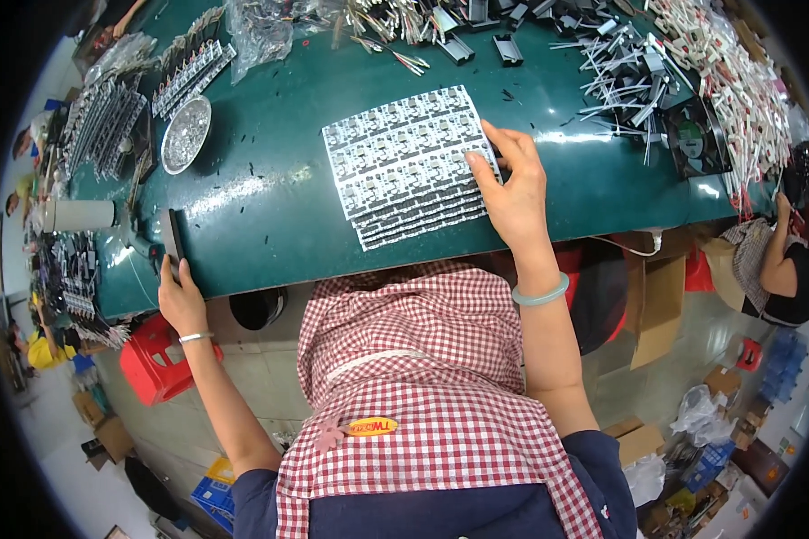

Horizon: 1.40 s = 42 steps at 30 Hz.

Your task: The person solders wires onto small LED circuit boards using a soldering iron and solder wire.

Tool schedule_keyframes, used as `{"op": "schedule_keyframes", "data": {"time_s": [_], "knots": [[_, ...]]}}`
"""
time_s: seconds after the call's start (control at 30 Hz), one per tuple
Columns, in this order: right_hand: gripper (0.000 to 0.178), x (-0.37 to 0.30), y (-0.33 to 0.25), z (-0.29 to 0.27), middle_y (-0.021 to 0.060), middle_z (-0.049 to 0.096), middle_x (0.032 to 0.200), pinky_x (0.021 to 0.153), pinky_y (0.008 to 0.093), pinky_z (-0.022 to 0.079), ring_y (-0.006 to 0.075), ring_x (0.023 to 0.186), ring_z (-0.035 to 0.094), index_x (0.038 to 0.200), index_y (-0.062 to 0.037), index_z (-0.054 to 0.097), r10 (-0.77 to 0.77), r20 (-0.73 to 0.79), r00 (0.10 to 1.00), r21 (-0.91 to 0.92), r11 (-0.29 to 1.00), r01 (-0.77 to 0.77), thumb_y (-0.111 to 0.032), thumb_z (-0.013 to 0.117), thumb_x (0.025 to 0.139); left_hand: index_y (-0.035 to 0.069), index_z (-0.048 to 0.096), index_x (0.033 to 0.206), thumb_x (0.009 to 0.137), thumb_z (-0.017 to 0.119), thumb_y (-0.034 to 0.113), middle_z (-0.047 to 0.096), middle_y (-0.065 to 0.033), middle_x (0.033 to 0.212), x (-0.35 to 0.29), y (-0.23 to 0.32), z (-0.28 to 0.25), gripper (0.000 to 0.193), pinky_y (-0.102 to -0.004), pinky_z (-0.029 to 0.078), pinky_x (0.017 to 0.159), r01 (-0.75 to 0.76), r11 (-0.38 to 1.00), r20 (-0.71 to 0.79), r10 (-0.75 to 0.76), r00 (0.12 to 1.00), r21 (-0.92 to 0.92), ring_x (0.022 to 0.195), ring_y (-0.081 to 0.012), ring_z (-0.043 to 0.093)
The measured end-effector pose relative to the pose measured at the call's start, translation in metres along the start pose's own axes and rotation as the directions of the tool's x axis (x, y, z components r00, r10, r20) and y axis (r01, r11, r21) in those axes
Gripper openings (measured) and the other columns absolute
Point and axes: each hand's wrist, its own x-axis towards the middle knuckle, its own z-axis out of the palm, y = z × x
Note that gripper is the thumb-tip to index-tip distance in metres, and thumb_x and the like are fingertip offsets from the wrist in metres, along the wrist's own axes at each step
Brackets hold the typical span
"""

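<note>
A stack of white-and-black circuit board panels [409, 148] lies on the green table in front of me, its lower panels fanned out toward the near edge. My right hand [520, 184] is closed on the stack's right edge, thumb on top and fingers along the far side. At the table's near left edge, my left hand [182, 301] holds a slim dark bar-shaped piece [173, 234] between thumb and fingers, pointing away from me. I cannot make out its exact kind. A dark-handled tool [142, 242] with a thin wire lies just beyond that hand.
A metal bowl [187, 135] of small shiny parts stands at left, near racked board strips [108, 126] and a white cylinder [79, 216]. White-wired parts [728, 99] and black plastic housings [508, 49] are heaped along the far and right sides. A red stool [157, 364] stands below.
</note>
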Motion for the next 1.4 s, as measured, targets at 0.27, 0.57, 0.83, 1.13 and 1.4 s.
{"op": "schedule_keyframes", "data": {"time_s": [0.27, 0.57, 0.83, 1.13, 1.4], "knots": [[0.037, -0.002, 0.001, 0.003, 0.0156, 0.06, 0.108, 0.079, 0.0334, 0.051, 0.0266, 0.092, 0.061, 0.115, 0.0017, 0.063, 0.015, -0.043, 0.999, 0.102, 0.995, -0.01, -0.009, 0.072, 0.08, 0.001, 0.059, 0.127, 0.091, 0.063, 0.005, 0.066, -0.016, 0.101, -0.045, 0.116, -0.069, 0.036, -0.0324, 0.048, 0.082, -0.199, 0.704, -0.066, 0.211, 0.975, -0.682, 0.088, -0.0262, 0.063], [0.038, -0.004, -0.001, 0.001, 0.0135, 0.06, 0.106, 0.079, 0.0341, 0.05, 0.026, 0.091, 0.061, 0.114, 0.0003, 0.064, 0.012, -0.062, 0.998, 0.114, 0.993, -0.005, -0.007, 0.074, 0.078, 0.001, 0.061, 0.122, 0.075, 0.074, 0.003, 0.066, -0.0142, 0.097, -0.014, 0.271, -0.051, 0.05, -0.0363, 0.047, 0.072, -0.663, 0.255, -0.179, 0.839, 0.514, -0.704, 0.078, -0.0294, 0.058], [0.048, -0.002, -0.001, -0.006, 0.0138, 0.062, 0.108, 0.081, 0.0328, 0.052, 0.0247, 0.093, 0.064, 0.114, 0.0047, 0.063, 0.046, -0.018, 0.999, 0.143, 0.989, -0.043, -0.009, 0.081, 0.072, 0.003, 0.061, 0.123, 0.075, 0.073, 0.004, 0.067, -0.0134, 0.099, -0.002, 0.283, -0.032, 0.049, -0.0371, 0.046, 0.072, -0.624, 0.216, -0.064, 0.917, 0.394, -0.751, 0.079, -0.0288, 0.057], [0.069, -0.004, 0.005, -0.008, 0.0138, 0.06, 0.118, 0.093, 0.0319, 0.05, 0.0195, 0.103, 0.061, 0.133, 0.0023, 0.053, 0.148, 0.058, 0.987, 0.311, 0.937, -0.159, 0.001, 0.081, 0.071, 0.007, 0.061, 0.123, 0.074, 0.074, 0.013, 0.063, -0.0086, 0.096, -0.004, 0.282, -0.028, 0.051, -0.0375, 0.044, 0.07, -0.743, 0.153, -0.121, 0.946, 0.3, -0.651, 0.079, -0.0268, 0.056], [0.036, 0.05, -0.012, -0.037, 0.0129, 0.064, 0.112, 0.089, 0.0318, 0.052, 0.0214, 0.103, 0.064, 0.117, 0.0028, 0.064, 0.207, 0.069, 0.976, 0.312, 0.925, -0.218, -0.005, 0.072, 0.082, 0.007, 0.063, 0.123, 0.074, 0.075, 0.019, 0.062, -0.0092, 0.1, -0.007, 0.279, -0.038, 0.052, -0.0371, 0.045, 0.07, -0.776, 0.216, -0.094, 0.938, 0.332, -0.592, 0.082, -0.026, 0.057]]}}
